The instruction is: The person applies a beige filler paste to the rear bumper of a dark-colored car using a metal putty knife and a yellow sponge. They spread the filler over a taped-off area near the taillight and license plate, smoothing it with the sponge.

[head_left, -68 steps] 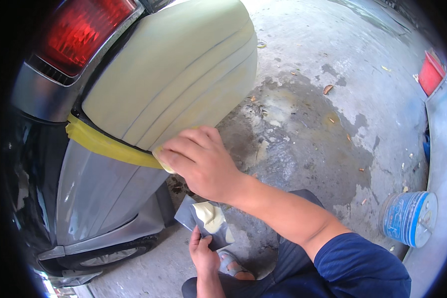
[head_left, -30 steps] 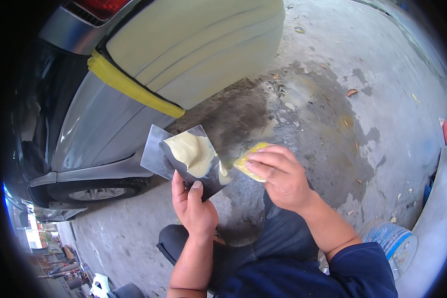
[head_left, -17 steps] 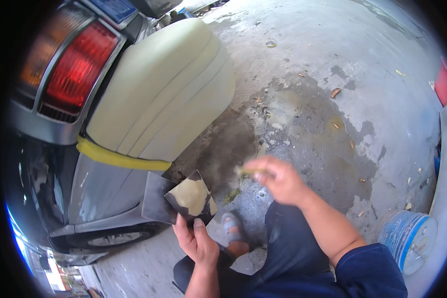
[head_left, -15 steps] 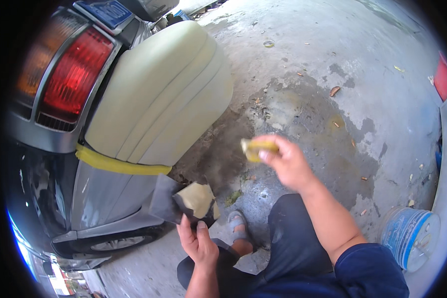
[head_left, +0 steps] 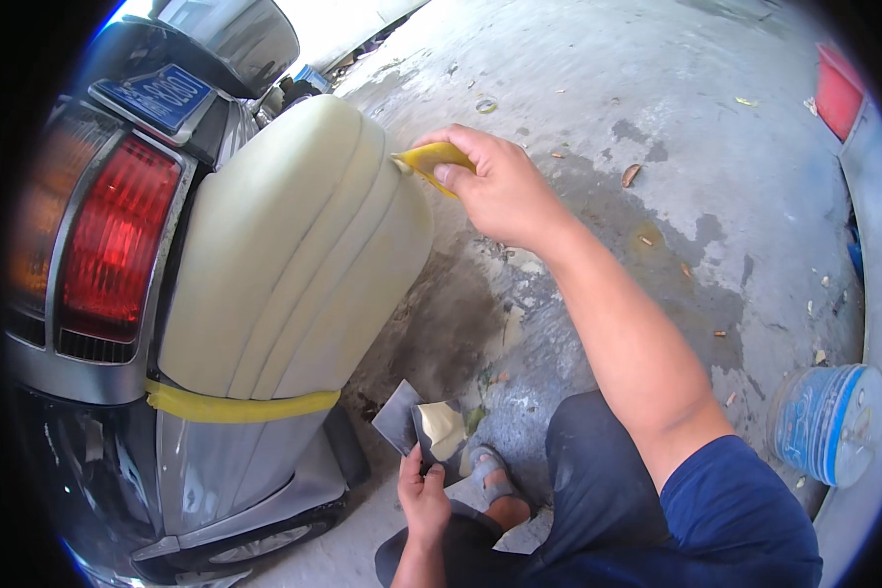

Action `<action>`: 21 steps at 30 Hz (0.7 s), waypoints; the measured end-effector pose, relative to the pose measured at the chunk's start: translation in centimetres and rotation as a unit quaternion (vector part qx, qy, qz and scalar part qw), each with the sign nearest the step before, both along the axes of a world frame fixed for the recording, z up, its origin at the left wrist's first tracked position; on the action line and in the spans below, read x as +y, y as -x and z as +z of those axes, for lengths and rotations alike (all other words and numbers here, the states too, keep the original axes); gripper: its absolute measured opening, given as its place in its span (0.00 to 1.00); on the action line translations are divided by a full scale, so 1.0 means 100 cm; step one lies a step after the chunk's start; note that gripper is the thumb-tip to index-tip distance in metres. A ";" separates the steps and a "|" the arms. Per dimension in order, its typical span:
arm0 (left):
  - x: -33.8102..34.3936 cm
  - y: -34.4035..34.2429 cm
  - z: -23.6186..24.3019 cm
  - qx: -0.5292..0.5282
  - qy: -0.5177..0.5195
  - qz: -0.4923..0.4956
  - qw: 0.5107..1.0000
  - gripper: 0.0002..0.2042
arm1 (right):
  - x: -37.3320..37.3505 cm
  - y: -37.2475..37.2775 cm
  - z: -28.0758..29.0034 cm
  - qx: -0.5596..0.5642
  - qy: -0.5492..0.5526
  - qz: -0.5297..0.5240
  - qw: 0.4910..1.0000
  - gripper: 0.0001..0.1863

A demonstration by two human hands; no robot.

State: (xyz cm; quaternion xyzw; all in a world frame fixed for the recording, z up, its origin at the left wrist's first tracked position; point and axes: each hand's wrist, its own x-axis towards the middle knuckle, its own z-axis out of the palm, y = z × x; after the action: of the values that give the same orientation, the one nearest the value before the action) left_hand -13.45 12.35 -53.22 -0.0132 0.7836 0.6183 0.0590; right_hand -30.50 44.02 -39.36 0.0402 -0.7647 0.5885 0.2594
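My right hand [head_left: 500,186] pinches a yellow, flexible putty spreader [head_left: 437,157] with pale paste on its tip. That tip is at the right edge of a cream-coated car bumper corner [head_left: 265,255], beside its creases; whether it touches I cannot tell. Low in front of me, my left hand [head_left: 425,495] grips a dark flat plate [head_left: 421,416] bearing a lump of cream putty [head_left: 442,429]. A second grey flat piece [head_left: 395,416] sticks out beside the plate in the same hand. Yellow masking tape [head_left: 245,404] runs along the coated area's lower edge.
A red tail light [head_left: 120,240] and a blue licence plate [head_left: 157,96] are on the car at left. At right stand a blue-and-white bucket [head_left: 821,421] and a red container [head_left: 838,93]. The concrete floor [head_left: 559,59] has wet patches and litter.
My right hand has moved up and left, bringing the spreader from over the floor to the bumper's edge. My view has shifted; my left hand still grips the plate with putty.
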 end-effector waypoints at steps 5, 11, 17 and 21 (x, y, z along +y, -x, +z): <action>-0.003 0.007 -0.002 -0.002 -0.009 -0.009 1.000 0.20 | -0.004 0.002 0.012 -0.010 0.002 0.005 1.000 0.15; -0.010 0.009 -0.006 -0.005 0.014 -0.024 1.000 0.22 | -0.023 -0.012 0.010 0.024 -0.033 -0.026 0.999 0.15; -0.015 0.008 -0.012 0.000 0.019 -0.025 1.000 0.22 | -0.046 -0.023 0.004 0.098 -0.047 -0.073 0.991 0.14; -0.006 0.006 -0.001 -0.038 -0.035 0.012 0.999 0.20 | -0.064 -0.028 0.000 0.119 -0.063 -0.106 0.985 0.14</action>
State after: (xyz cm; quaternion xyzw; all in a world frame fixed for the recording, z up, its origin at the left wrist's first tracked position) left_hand -14.01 11.77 -53.32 -0.0442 0.7582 0.6453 0.0820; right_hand -27.74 37.65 -39.37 0.0447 -0.7641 0.4990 0.4064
